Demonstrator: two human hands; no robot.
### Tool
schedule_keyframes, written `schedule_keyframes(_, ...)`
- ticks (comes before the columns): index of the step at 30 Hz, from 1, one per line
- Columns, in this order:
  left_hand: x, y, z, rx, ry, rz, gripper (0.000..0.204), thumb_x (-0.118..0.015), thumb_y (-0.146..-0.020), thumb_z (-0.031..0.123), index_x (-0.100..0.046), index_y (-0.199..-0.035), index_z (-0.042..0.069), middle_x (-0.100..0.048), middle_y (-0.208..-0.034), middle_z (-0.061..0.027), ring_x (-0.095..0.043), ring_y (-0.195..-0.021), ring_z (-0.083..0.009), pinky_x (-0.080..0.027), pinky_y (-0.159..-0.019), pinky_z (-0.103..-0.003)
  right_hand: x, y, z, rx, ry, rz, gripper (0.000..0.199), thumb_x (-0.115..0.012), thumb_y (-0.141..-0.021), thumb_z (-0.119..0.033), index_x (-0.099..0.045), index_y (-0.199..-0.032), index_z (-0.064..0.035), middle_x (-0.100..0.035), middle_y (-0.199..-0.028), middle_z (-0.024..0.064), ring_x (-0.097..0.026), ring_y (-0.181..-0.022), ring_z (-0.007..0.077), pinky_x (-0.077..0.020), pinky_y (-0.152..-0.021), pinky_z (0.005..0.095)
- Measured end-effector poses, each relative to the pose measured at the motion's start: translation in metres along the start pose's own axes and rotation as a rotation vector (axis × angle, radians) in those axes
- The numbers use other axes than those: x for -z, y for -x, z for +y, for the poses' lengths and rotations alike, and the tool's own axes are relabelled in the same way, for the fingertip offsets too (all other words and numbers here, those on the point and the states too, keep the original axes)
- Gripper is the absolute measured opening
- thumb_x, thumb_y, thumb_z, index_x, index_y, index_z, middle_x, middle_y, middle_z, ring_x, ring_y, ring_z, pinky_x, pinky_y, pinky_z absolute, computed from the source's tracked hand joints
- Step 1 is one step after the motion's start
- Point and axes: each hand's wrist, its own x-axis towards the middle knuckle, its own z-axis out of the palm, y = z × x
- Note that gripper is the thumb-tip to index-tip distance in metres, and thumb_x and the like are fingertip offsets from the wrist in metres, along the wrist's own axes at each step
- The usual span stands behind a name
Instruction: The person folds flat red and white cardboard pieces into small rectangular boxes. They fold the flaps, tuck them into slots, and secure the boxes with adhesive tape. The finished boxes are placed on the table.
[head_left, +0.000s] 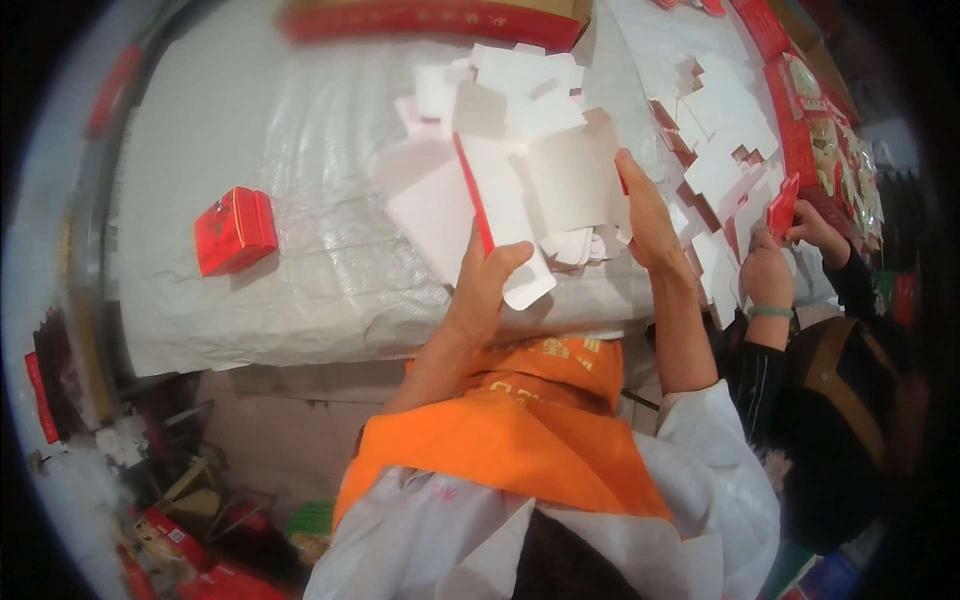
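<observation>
I hold one cardboard box blank (pixel 577 175) spread between my left hand (pixel 485 275) and my right hand (pixel 648 220), its plain white inner side facing up at me and a narrow strip of red showing along its left edge. It is only partly folded, the panels standing at angles to one another and the end flaps loose, and it tilts above the table (pixel 330 300).

The bare left hand (pixel 492 272) grips the near-left side of the white, red-edged cardboard blank (pixel 508 205), thumb uppermost. The bare right hand (pixel 648 215) extends forward along its right edge.
</observation>
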Motion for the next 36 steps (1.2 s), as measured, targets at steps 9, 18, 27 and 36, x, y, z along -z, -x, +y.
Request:
schedule_keyframes(9, 0.0, -0.002, 0.003, 0.066, 0.15, -0.045, 0.038, -0.044, -0.079, 0.013, -0.043, -0.113, -0.002, -0.053, -0.095, -0.0083, -0.055, -0.081, -0.0153, -0.047, -0.07, -0.028, -0.042, -0.003, -0.005, 0.374, 0.709, -0.057, 0.036, -0.037, -0.087, -0.02, -0.038, -0.113, 0.006, -0.045, -0.104, 0.0243, -0.044, -0.098, 0.0394, -0.0332, -0.088, 0.0397)
schedule_keyframes(18, 0.023, 0.0, -0.008, 0.12, 0.28, 0.045, 0.037, -0.047, -0.079, 0.016, -0.045, -0.112, -0.001, -0.053, -0.103, -0.0101, -0.052, -0.097, -0.0231, -0.042, -0.087, -0.037, -0.06, -0.011, 0.033, 0.356, 1.398, -0.169, 0.048, -0.042, -0.088, -0.023, -0.033, -0.123, 0.0075, -0.029, -0.131, 0.026, -0.024, -0.124, 0.0387, -0.0206, -0.101, 0.0453)
schedule_keyframes(27, 0.031, 0.002, -0.002, 0.059, 0.39, 0.035, 0.029, -0.049, -0.077, 0.008, -0.047, -0.104, -0.002, -0.053, -0.097, -0.0093, -0.054, -0.092, -0.0219, -0.045, -0.082, -0.036, -0.004, -0.005, -0.003, 0.022, -0.084, -0.02, 0.053, -0.027, -0.095, -0.039, -0.03, -0.134, -0.0028, -0.037, -0.134, 0.0085, -0.036, -0.121, 0.0182, -0.0259, -0.102, 0.0291)
schedule_keyframes(36, 0.019, 0.015, 0.011, -0.001, 0.233, 0.045, 0.033, -0.043, -0.075, 0.005, -0.046, -0.105, -0.007, -0.054, -0.093, -0.0112, -0.058, -0.081, -0.0174, -0.049, -0.068, -0.028, 0.024, 0.014, 0.021, -0.073, -0.624, -0.1, 0.056, -0.026, -0.093, -0.045, -0.036, -0.13, -0.004, -0.047, -0.124, 0.0109, -0.045, -0.114, 0.0224, -0.041, -0.091, 0.0369)
